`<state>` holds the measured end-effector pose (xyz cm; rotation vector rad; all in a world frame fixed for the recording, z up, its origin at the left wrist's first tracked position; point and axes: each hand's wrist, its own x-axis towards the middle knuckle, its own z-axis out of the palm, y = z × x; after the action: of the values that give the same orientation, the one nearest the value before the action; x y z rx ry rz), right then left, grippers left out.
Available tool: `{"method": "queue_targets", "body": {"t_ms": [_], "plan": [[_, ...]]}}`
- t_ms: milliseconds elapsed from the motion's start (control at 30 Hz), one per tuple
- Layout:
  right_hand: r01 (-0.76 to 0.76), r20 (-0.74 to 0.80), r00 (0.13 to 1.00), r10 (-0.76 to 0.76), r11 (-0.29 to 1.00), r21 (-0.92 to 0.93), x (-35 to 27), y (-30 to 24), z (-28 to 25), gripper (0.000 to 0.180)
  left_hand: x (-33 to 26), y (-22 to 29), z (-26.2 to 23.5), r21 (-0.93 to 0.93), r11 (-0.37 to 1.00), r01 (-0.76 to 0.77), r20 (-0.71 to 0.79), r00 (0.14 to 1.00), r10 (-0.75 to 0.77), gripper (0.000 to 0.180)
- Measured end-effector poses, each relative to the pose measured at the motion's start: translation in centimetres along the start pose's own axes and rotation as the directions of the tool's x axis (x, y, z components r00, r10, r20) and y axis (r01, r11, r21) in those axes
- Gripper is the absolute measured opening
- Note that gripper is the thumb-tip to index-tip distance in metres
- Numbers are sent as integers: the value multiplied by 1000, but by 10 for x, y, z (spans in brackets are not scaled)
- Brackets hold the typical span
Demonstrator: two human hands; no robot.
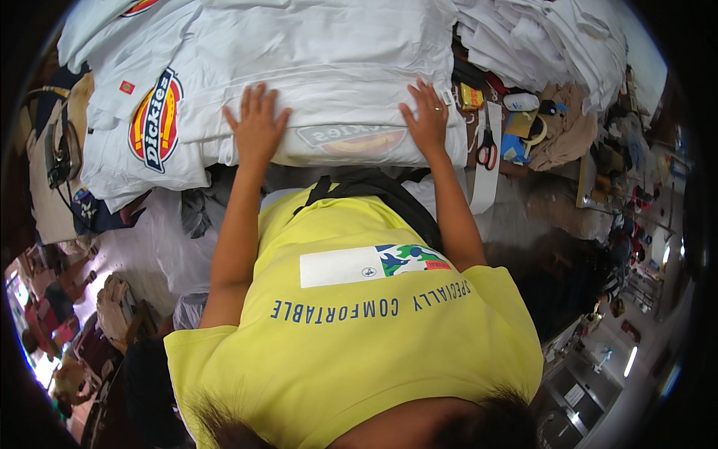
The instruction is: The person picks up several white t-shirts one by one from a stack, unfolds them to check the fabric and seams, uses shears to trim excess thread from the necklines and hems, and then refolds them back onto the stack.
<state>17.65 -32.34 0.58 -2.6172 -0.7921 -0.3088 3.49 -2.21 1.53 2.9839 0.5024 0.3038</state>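
Note:
A white T-shirt (329, 105) lies spread in flat folds in front of me, its printed logo showing faintly through the cloth near the close edge. My left hand (258, 123) rests palm down on its left part with the fingers spread. On the right part my right hand (428, 120), a ring on one finger, lies flat with its fingers apart. Neither hand grips anything. Left of my left hand, another white shirt (112, 142) carries a large red, yellow and dark blue printed logo (156, 120).
More white garments (538, 45) are heaped at the far right. Scissors (487, 151) with red and black handles lie on a white strip (488, 183), beside a tape roll (535, 130) and brown cloth (568, 127). An iron (60, 153) stands at the left.

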Motion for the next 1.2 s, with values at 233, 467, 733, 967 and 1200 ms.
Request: {"method": "queue_targets", "body": {"t_ms": [233, 467, 733, 967, 1200], "plan": [[-59, -266, 958, 106, 982, 178, 39, 41, -20, 24, -8, -107, -28, -29, 932, 361, -372, 862, -345, 42], [-311, 25, 946, 325, 878, 364, 67, 76, 4, 33, 11, -165, -35, -672, 642, 370, -87, 821, -564, 33], [-348, 109, 936, 335, 828, 440, 70, 89, 9, 14, 12, -175, -13, -750, 550, 367, -89, 768, -634, 32], [-443, 55, 873, 484, 742, 503, 59, 83, 8, 22, 11, -174, -17, -849, 398, 348, 27, 781, -624, 37], [-507, 136, 819, 558, 590, 628, 55, 81, 9, 41, 7, -183, -7, -784, 523, 335, -18, 829, -559, 27]]}}
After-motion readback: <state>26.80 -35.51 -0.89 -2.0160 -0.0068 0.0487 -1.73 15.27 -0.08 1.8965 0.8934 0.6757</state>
